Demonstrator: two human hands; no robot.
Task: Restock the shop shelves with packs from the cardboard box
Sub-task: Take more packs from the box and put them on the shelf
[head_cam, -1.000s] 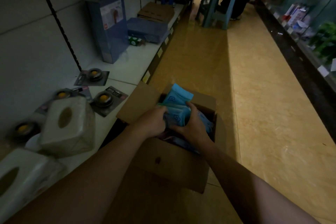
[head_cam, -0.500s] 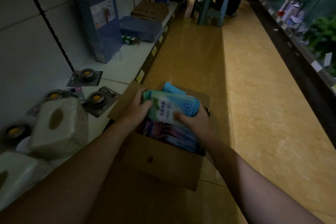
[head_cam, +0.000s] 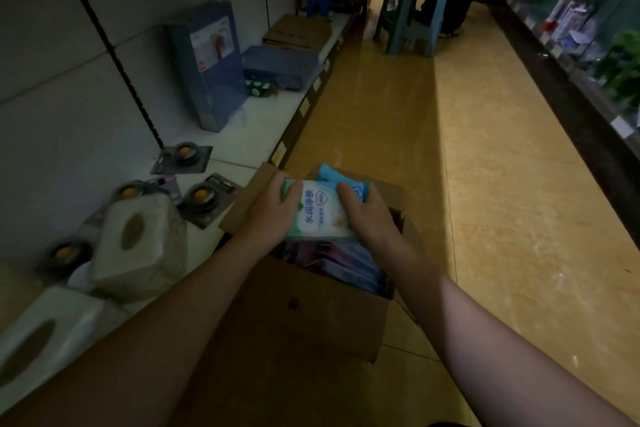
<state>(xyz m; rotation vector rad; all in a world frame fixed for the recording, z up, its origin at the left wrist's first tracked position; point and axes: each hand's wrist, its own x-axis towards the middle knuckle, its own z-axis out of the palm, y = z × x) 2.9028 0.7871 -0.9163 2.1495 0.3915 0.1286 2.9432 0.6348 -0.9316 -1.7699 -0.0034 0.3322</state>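
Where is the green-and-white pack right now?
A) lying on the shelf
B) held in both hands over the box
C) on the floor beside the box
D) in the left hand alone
B: the left hand and the right hand both grip the pack above the open box.

Left of the cardboard box [head_cam: 311, 315], we find the shelf [head_cam: 249, 135] crowded: tissue packs [head_cam: 138, 246] and carded round items [head_cam: 202, 199] lie just beside it. Farther along from the box, bare white shelf opens before a tall blue carton [head_cam: 207, 69]. Right of the box, the tiled floor [head_cam: 502, 218] lies open
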